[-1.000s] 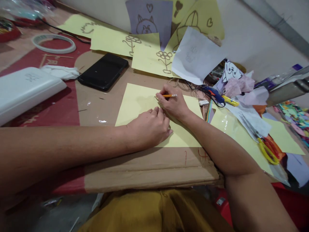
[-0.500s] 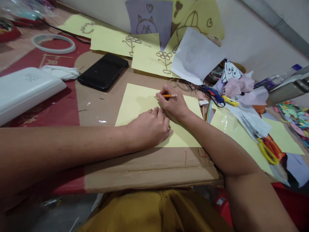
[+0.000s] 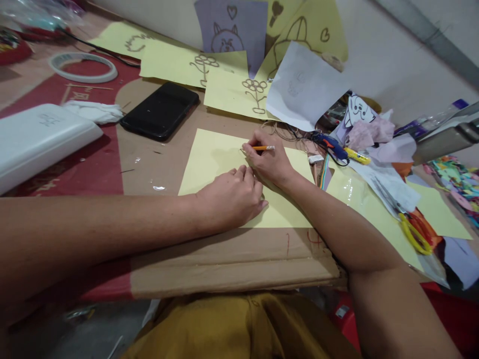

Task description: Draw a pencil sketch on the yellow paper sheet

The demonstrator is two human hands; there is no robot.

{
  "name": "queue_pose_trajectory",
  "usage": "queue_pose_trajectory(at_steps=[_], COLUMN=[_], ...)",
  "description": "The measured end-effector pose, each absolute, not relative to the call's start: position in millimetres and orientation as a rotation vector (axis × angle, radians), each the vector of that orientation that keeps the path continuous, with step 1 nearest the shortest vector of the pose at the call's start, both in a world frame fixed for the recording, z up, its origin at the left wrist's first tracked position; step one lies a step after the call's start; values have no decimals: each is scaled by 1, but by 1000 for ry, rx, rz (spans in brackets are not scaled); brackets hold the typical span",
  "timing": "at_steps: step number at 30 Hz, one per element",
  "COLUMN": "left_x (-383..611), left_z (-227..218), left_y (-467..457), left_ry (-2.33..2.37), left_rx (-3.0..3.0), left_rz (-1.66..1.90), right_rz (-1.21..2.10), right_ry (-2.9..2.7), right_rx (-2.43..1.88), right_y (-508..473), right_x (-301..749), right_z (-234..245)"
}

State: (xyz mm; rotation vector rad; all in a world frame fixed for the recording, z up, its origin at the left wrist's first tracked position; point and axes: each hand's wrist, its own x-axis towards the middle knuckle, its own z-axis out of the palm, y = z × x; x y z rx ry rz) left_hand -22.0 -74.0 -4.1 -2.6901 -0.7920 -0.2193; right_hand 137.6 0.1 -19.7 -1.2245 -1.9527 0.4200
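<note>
The yellow sheet (image 3: pixel 202 157) lay on the cardboard (image 3: pixel 232 259) at mid-view. The left hand (image 3: pixel 234 199) rested on it, palm down, fingers nearly together. At that hand's one o'clock, the right hand (image 3: pixel 270 159) was pinched around a pencil (image 3: pixel 264 148). From the sheet, a flower drawing (image 3: pixel 232 92) lay at twelve o'clock, an eraser (image 3: pixel 316 159) before three, scissors (image 3: pixel 401 215) just past three, a phone (image 3: pixel 160 110) at ten.

Yellow sheet (image 3: pixel 204 162), phone (image 3: pixel 160 110) on cardboard (image 3: pixel 224 252)
</note>
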Motion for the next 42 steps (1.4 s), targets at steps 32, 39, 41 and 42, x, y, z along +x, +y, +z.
queue_pose_trajectory(at_steps=[32, 39, 41, 42], left_x=[-21, -21, -22, -22], left_z=[-3, -4, -4, -4], left_y=[-74, -74, -74, -74], left_ry=[-811, -800, -794, -794], left_rx=[-2715, -2702, -2695, -2693], left_rz=[-186, -218, -214, -211], right_rz=[404, 397, 403, 407], right_ry=[-1963, -1962, -1964, -1965], right_rx=[-1220, -1209, -1202, -1202], right_y=[2, 2, 2, 2], right_x=[138, 139, 140, 140], right_z=[-20, -20, -21, -21])
